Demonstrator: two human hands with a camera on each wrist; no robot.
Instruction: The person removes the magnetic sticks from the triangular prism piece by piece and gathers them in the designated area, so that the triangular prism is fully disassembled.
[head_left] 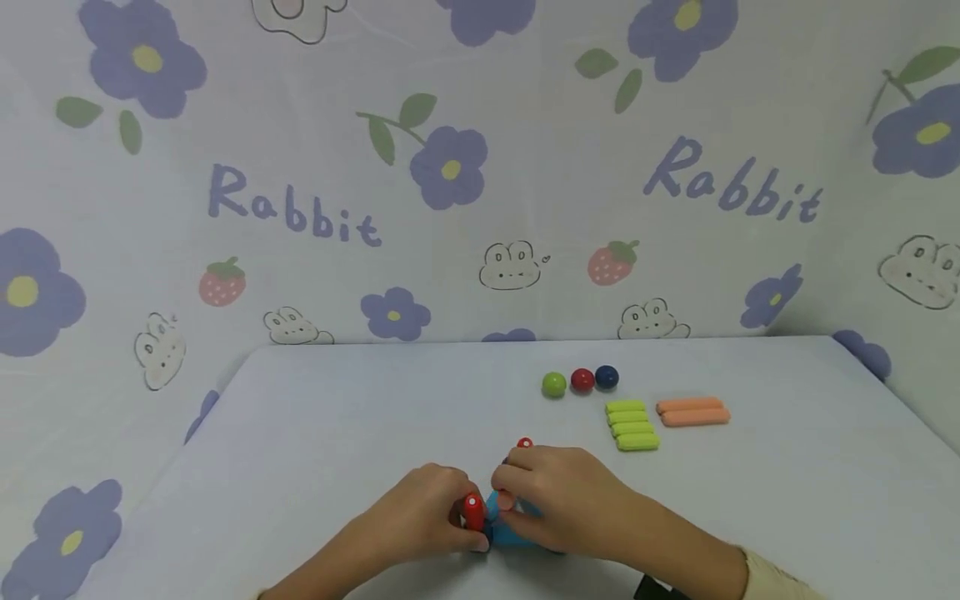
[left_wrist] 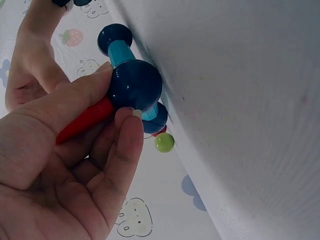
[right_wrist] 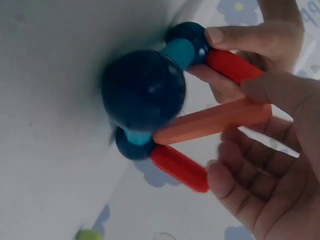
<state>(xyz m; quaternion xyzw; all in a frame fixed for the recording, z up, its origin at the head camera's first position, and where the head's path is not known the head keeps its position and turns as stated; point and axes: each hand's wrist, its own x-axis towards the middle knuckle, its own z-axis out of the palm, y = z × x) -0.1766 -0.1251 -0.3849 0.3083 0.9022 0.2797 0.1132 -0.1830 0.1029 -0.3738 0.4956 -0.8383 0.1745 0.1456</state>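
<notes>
**Pale desk, both hands on a ball-and-rod frame**

Pale cloth covers the desk (head_left: 337,433), and near its front edge both hands close on one small frame of balls and rods (head_left: 504,518). The left hand (head_left: 427,521) pinches a red rod (left_wrist: 85,121) between thumb and forefinger, right beside a dark blue ball (left_wrist: 135,85). The right hand (head_left: 570,500) has its grip curled round an orange rod (right_wrist: 215,120), whose free end meets the biggest-looking dark blue ball (right_wrist: 144,90) in the right wrist view.

As I judge it, seating that orange rod well calls for the left hand to keep the frame steady on the desk while the right pushes the rod straight along its length into the ball, without twisting the joints already made.

Counted in the frame: three dark blue balls, two turquoise rods (right_wrist: 180,50), two red rods and one orange rod; more may be hidden under the hands. Well apart, further back to the right, lie four green rods (head_left: 632,425) side by side, two orange rods (head_left: 693,412), and a row of three loose balls: green (head_left: 554,384), red (head_left: 582,380) and blue (head_left: 607,377).
</notes>
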